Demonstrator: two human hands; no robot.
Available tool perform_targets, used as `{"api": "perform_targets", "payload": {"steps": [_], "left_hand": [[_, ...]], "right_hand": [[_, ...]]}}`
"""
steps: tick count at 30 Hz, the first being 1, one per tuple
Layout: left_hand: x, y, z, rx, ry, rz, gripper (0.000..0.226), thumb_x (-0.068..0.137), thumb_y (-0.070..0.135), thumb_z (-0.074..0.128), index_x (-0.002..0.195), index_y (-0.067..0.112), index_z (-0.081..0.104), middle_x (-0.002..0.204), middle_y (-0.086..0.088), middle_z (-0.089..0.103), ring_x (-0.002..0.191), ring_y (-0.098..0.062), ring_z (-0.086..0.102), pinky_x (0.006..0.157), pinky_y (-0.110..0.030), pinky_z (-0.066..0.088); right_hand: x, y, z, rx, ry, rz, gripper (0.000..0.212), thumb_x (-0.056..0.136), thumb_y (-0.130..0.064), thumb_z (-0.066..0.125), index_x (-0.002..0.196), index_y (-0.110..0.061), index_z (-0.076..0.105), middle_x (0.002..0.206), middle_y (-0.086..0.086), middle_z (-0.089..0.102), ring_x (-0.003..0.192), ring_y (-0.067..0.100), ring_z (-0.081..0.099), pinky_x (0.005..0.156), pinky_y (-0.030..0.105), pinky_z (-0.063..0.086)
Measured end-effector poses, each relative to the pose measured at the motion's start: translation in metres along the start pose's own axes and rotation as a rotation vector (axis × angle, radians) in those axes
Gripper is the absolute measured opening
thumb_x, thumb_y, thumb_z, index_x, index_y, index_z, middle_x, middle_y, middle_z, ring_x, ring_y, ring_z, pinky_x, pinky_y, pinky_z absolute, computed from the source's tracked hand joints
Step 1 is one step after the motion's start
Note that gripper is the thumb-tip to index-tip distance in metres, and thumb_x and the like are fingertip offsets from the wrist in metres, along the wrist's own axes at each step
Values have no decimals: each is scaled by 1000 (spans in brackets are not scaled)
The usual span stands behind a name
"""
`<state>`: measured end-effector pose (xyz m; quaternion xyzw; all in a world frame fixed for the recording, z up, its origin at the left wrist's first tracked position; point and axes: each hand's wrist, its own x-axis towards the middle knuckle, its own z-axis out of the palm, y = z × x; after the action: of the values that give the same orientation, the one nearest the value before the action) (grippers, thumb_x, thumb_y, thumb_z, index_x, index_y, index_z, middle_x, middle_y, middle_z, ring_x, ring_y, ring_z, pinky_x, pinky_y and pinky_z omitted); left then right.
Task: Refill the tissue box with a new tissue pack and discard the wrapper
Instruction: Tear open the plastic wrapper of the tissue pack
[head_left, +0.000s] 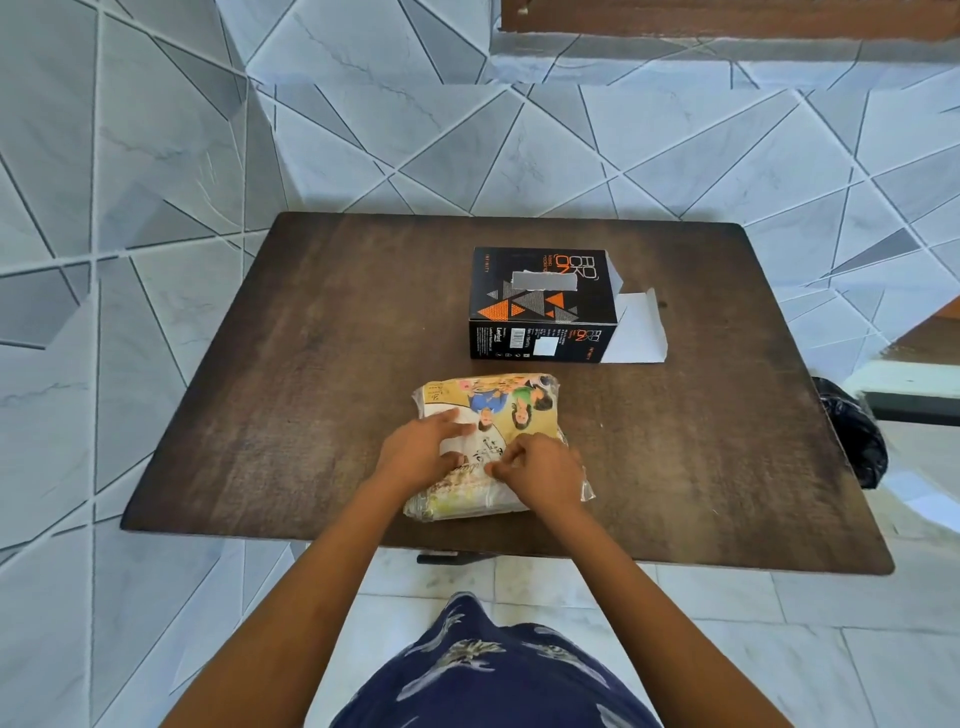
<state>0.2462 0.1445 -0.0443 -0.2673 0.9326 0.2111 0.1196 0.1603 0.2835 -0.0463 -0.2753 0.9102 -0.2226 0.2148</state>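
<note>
A new tissue pack (511, 410) in a clear printed wrapper lies flat on the dark wooden table (311, 364), near its front edge. My left hand (423, 452) rests on the pack's left half, fingers spread and pressing on the wrapper. My right hand (540, 473) is on the right half, its fingertips pinching the plastic at the middle. Behind the pack stands the black and orange tissue box (540, 301), its right end flap (636, 327) folded open onto the table. The slot on top shows grey.
A black plastic bag (852, 431) hangs past the table's right edge. The tiled wall rises just behind the table. Pale floor tiles and my patterned blue clothing (488, 670) show below the front edge.
</note>
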Motion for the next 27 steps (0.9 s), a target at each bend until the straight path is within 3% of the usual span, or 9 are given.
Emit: {"api": "perform_targets", "payload": {"steps": [6,9,11,16,19,21,24,25,27], "left_hand": [[-1,0,1,-27,-2,-11,47,86,33,57,130,39,44,150,10,31,130,-21,42,101,-39,40],[-2,-1,2,-35,0,-13,46,86,32,57,129,39,45,150,10,32,129,-21,42,101,-40,40],[-2,-1,2,-46,-1,-18,45,85,31,58,128,39,46,149,11,34,129,-21,43,100,-40,40],[-1,2,1,-35,0,-31,46,84,30,59,128,37,47,148,9,36,128,-22,43,99,-39,41],[0,3,1,-36,-19,-35,49,82,35,61,129,36,46,149,9,34,128,-23,43,100,-40,40],[0,1,2,-47,-45,-32,51,82,40,61,130,36,45,150,8,32,130,-23,41,101,-42,39],[1,-2,-1,-82,-51,-25,44,86,43,54,129,35,47,149,7,35,129,-24,42,102,-42,39],[2,-3,-2,-120,-36,-27,40,87,41,52,127,33,50,147,6,38,128,-24,44,101,-42,40],[3,-4,-6,-137,-23,-25,38,88,38,52,126,32,51,145,5,43,127,-24,45,101,-41,40]], "right_hand": [[4,-6,3,80,-15,107,16,79,-33,66,69,-23,59,87,0,71,91,21,62,91,37,39],[5,-2,2,170,-52,80,24,81,-30,66,61,-26,54,68,-10,62,79,14,58,91,38,44],[3,0,3,219,-37,46,26,81,-28,66,60,-28,51,67,-11,58,74,10,53,89,39,45],[-10,4,8,201,18,-173,10,82,-25,64,77,-16,61,87,4,67,78,17,54,80,37,44],[-17,11,10,216,-60,-293,12,85,-22,61,78,-20,51,86,3,67,81,22,58,76,37,45],[-19,15,7,276,-92,-260,12,85,-22,62,86,-17,51,85,3,66,81,22,60,73,37,47],[-20,13,-1,381,-162,-174,40,79,-24,70,113,-19,51,82,1,68,78,15,61,73,33,46],[-20,11,-4,382,-206,-183,42,78,-22,71,116,-19,54,77,-4,65,75,10,59,72,31,45],[-20,11,-10,331,-320,-243,26,79,-17,70,105,-16,67,75,-12,60,73,6,54,72,27,43]]}}
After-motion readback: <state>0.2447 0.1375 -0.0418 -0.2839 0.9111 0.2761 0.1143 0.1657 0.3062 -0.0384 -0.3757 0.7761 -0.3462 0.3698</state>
